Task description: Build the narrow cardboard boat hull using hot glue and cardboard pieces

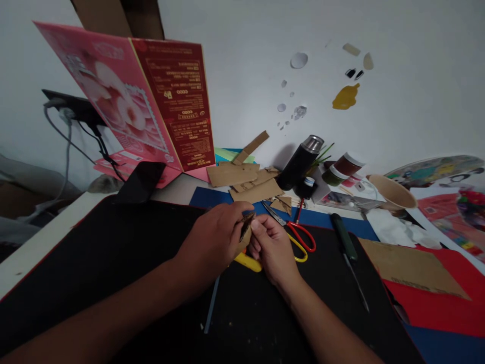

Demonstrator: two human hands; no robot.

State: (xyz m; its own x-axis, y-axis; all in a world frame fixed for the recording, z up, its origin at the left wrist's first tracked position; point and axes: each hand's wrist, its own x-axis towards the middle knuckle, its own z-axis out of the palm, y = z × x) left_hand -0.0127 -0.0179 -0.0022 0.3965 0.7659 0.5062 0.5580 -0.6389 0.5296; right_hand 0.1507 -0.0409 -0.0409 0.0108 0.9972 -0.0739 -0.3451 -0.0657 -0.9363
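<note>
Between my two hands, above the black mat (151, 283), is a small folded piece of brown cardboard (245, 236). My left hand (212, 237) is closed around its left side. With thumb and fingers pinched at the upper edge, my right hand (273, 247) grips the same piece. Under the hands lies a yellow-handled tool (248, 261), mostly hidden, with a thin grey strip (212, 306) sticking out toward me. Just beyond my right hand rest scissors (301, 237) with one red and one yellow handle loop.
Cardboard scraps (253, 184) pile up behind the hands, beside a black thermos (301, 162). A green-handled screwdriver (346, 242) lies right. A phone (140, 182) leans before a pink-and-red box (151, 101). Flat cardboard (413, 268) covers part of a red sheet (454, 308).
</note>
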